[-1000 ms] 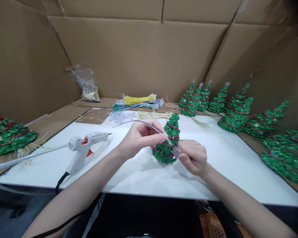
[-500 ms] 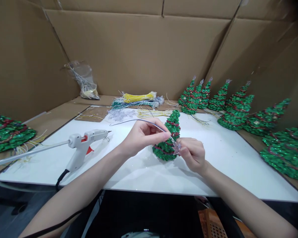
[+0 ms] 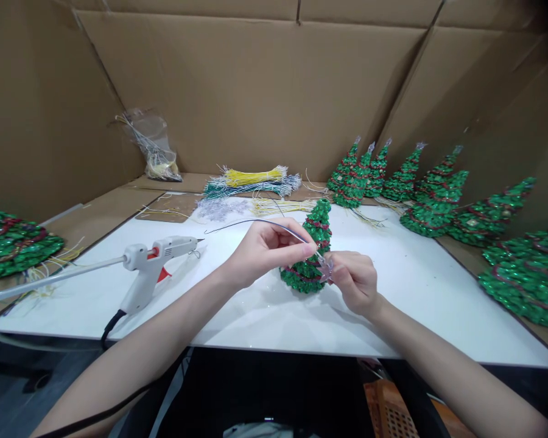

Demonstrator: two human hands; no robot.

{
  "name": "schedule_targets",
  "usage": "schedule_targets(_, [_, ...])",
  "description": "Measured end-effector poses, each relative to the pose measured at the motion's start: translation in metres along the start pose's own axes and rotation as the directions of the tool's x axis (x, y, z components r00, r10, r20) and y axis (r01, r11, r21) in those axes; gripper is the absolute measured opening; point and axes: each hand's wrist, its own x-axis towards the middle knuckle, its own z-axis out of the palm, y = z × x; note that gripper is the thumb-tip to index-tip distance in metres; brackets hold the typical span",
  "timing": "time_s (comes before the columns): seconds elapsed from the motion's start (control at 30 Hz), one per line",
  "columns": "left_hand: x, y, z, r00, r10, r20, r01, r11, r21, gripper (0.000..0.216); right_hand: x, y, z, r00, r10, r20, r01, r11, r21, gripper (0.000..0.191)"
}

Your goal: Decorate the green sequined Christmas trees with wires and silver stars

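Note:
Between thumb and fingers, my left hand [image 3: 274,246] pinches a thin dark-and-white wire [image 3: 237,222] close to one end. The wire's loose end curves away to the left. My right hand [image 3: 355,278] is closed on a small clear plastic star [image 3: 326,269], which meets the wire's end; whether the wire sits inside the star cannot be made out. Just behind both hands a small green Christmas tree [image 3: 318,225] with red garland stands upright on the white table, its tip bare. My left hand hides part of its lower branches.
On the left lies a white hot glue gun [image 3: 141,274] with a long glue stick. Bundles of yellow and green wires [image 3: 253,179] and a pile of clear stars [image 3: 219,210] are at the back. Several finished-looking trees [image 3: 406,176] line the right side. A plastic bag [image 3: 158,149] leans against the cardboard.
Both hands keep nearly the same place and grip. The star has turned slightly, showing more of its face, and the view has shifted a little.

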Motion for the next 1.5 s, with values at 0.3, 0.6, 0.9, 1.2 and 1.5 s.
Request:
schedule_targets(0.3, [0.001,0.0,0.001,1.0,-0.016,-0.002,0.016,1.0,-0.005,0.019,0.002,-0.003,0.001,1.0,0.018,-0.006,-0.018,0.999,0.029,0.041])
schedule_targets(0.6, [0.001,-0.002,0.005,1.0,0.008,0.001,-0.008,0.999,-0.043,0.024,0.002,-0.003,0.0,0.999,0.037,-0.004,-0.037,0.999,0.015,0.042])
schedule_targets(0.9, [0.002,-0.004,0.008,1.0,0.006,-0.018,-0.007,0.999,-0.035,0.028,0.003,-0.005,-0.001,0.999,0.05,0.003,-0.05,0.999,0.015,0.043])
schedule_targets(1.2, [0.001,-0.007,0.01,0.999,0.029,-0.014,-0.03,0.998,-0.057,0.026,0.005,-0.007,-0.002,0.998,0.068,-0.007,-0.068,0.997,0.03,0.042])
schedule_targets(1.5, [0.001,-0.005,0.012,0.999,-0.013,-0.05,0.012,0.999,-0.033,0.032,0.007,-0.009,-0.003,0.998,0.065,0.002,-0.065,0.998,-0.015,0.043])
